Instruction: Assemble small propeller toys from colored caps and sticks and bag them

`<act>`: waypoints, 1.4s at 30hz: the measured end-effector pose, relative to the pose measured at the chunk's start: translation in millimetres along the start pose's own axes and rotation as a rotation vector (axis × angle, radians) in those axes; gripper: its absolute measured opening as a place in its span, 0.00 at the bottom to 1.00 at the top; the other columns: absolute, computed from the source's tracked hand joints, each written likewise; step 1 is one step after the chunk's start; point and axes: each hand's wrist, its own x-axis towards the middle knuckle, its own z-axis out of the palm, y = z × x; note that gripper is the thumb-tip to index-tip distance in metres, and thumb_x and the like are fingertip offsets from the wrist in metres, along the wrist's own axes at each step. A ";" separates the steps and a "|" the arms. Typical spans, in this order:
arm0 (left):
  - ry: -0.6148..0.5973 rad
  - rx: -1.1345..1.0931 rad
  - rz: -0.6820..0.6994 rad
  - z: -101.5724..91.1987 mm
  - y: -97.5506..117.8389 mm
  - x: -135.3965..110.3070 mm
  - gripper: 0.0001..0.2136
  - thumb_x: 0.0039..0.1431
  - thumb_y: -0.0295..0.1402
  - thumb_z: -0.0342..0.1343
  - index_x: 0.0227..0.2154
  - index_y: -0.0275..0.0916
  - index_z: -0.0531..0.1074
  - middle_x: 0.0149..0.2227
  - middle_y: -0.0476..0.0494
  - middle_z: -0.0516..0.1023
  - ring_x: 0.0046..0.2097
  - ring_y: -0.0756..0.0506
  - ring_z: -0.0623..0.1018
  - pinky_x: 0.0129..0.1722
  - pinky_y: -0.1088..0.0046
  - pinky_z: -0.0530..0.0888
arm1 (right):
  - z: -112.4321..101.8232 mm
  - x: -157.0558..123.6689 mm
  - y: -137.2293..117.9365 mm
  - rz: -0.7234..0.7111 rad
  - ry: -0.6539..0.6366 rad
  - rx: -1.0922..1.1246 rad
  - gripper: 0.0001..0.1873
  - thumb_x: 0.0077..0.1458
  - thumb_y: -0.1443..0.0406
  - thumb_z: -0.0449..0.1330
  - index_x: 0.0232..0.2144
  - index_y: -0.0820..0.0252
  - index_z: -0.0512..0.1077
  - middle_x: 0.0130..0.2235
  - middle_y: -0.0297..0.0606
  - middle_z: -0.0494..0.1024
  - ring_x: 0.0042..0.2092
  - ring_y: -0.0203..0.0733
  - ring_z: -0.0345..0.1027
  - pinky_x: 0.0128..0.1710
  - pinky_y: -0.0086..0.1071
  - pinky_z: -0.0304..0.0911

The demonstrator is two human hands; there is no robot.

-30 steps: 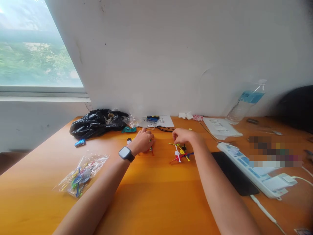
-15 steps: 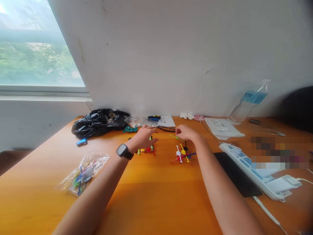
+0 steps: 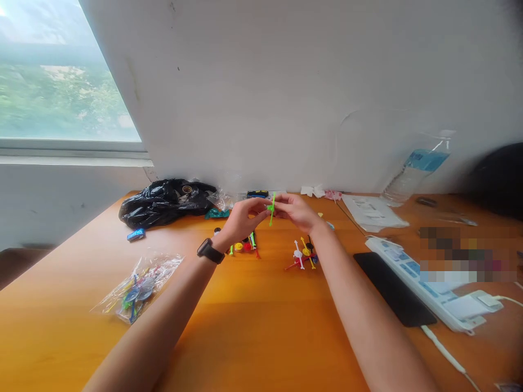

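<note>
The green piece [image 3: 272, 209] I hold looks like smooth plastic, and so do the white piece [image 3: 298, 255] and yellow disc [image 3: 238, 247] on the desk [image 3: 261, 332], whose wood-look top is smooth with a soft sheen. My watch strap [image 3: 214, 253] is dark and smooth; I can't tell if it's rubber or cloth. The black bag [image 3: 163, 207] is thin, crinkled, glossy plastic, the clear bag [image 3: 165, 267] shiny, creased film. The bottle [image 3: 425, 160] is see-through plastic, the power strip [image 3: 402, 267] smooth, hard white plastic. The wall [image 3: 261, 109] looks matt and painted, the window [image 3: 61, 87] smooth glass.
</note>
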 end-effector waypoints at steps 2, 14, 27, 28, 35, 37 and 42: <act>0.065 -0.027 -0.036 0.5 -1.6 1.3 0.14 0.65 0.38 0.61 0.49 0.37 0.80 0.40 0.42 0.85 0.41 0.44 0.84 0.44 0.69 0.81 | 9.6 5.0 3.7 0.021 0.086 0.021 0.19 0.46 0.53 0.74 0.33 0.58 0.75 0.33 0.34 0.78 0.35 0.37 0.73 0.38 0.32 0.71; 0.047 -0.019 -0.016 -18.1 -1.0 3.5 0.13 0.61 0.39 0.66 0.45 0.37 0.80 0.45 0.39 0.82 0.40 0.44 0.85 0.43 0.70 0.83 | 23.4 5.7 -0.2 -0.070 0.018 -0.150 0.07 0.53 0.62 0.65 0.35 0.59 0.76 0.29 0.36 0.79 0.31 0.39 0.73 0.31 0.30 0.67; -0.091 -0.084 -0.060 -30.0 11.2 2.1 0.07 0.57 0.31 0.65 0.34 0.35 0.74 0.33 0.44 0.82 0.37 0.45 0.84 0.36 0.75 0.78 | 29.4 0.7 0.5 -0.048 -0.068 -0.267 0.08 0.54 0.60 0.62 0.35 0.55 0.69 0.23 0.25 0.62 0.23 0.32 0.50 0.23 0.27 0.43; -0.082 -0.071 -0.064 -28.9 9.8 2.1 0.06 0.57 0.30 0.64 0.35 0.36 0.74 0.33 0.45 0.82 0.36 0.46 0.83 0.35 0.76 0.77 | 26.3 1.5 2.3 -0.046 -0.054 -0.286 0.08 0.55 0.59 0.61 0.36 0.55 0.69 0.24 0.26 0.63 0.24 0.32 0.50 0.23 0.27 0.44; -0.147 0.195 -0.131 4.7 -11.7 -4.6 0.06 0.55 0.31 0.66 0.35 0.38 0.78 0.33 0.46 0.82 0.37 0.44 0.82 0.37 0.72 0.76 | -4.4 6.0 23.1 0.215 -0.052 -0.988 0.03 0.57 0.64 0.60 0.32 0.57 0.70 0.25 0.28 0.65 0.26 0.34 0.56 0.26 0.29 0.49; -0.121 0.351 -0.134 19.1 -19.3 -8.8 0.06 0.53 0.30 0.67 0.33 0.39 0.77 0.35 0.44 0.82 0.39 0.42 0.81 0.37 0.70 0.75 | -8.5 5.8 31.0 0.294 -0.051 -1.089 0.04 0.53 0.67 0.63 0.30 0.59 0.70 0.25 0.31 0.68 0.26 0.35 0.59 0.27 0.30 0.49; -0.146 0.611 -0.157 32.0 -33.7 -17.2 0.03 0.54 0.29 0.64 0.31 0.41 0.76 0.35 0.43 0.79 0.38 0.40 0.78 0.35 0.68 0.70 | -12.5 4.3 38.3 0.381 -0.083 -1.161 0.13 0.51 0.68 0.67 0.41 0.60 0.75 0.37 0.41 0.80 0.30 0.39 0.70 0.28 0.30 0.56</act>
